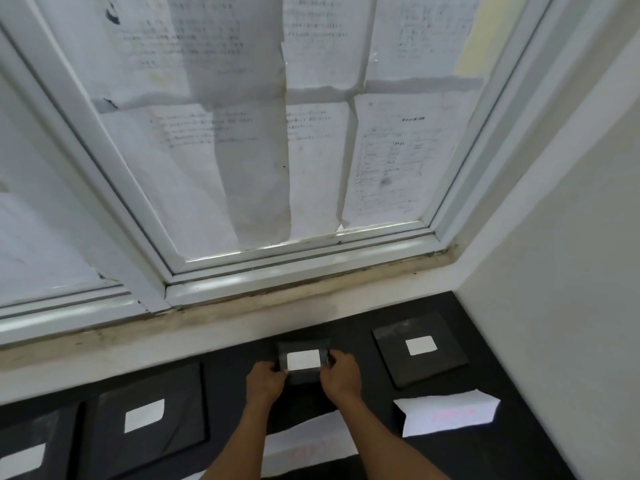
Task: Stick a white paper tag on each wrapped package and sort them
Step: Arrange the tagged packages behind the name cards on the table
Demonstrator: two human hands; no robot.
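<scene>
You hold a small black wrapped package (304, 377) between both hands, at the back of the black counter (235, 368), near the sill of the window (294, 268). Your left hand (265, 379) grips its left edge with fingers curled round it; your right hand (341, 375) grips the right edge the same way, thumb on top. A white tag (303, 360) sits on the package's upper face, between your two thumbs. Whether the package rests on the counter or is raised off it cannot be told. To your right lies a larger black package (408, 368), flat, bearing its own white tag (420, 345) and well apart from your hands. To your left lie two more tagged packages – one (114, 445) beside your left forearm, another (41, 424) cut off by the frame's edge. A white sheet (446, 412) lies in front of the right-hand package; a second sheet (311, 445) lies under your forearms. Printed papers (249, 150) cover the window pane; their text is unreadable.
</scene>
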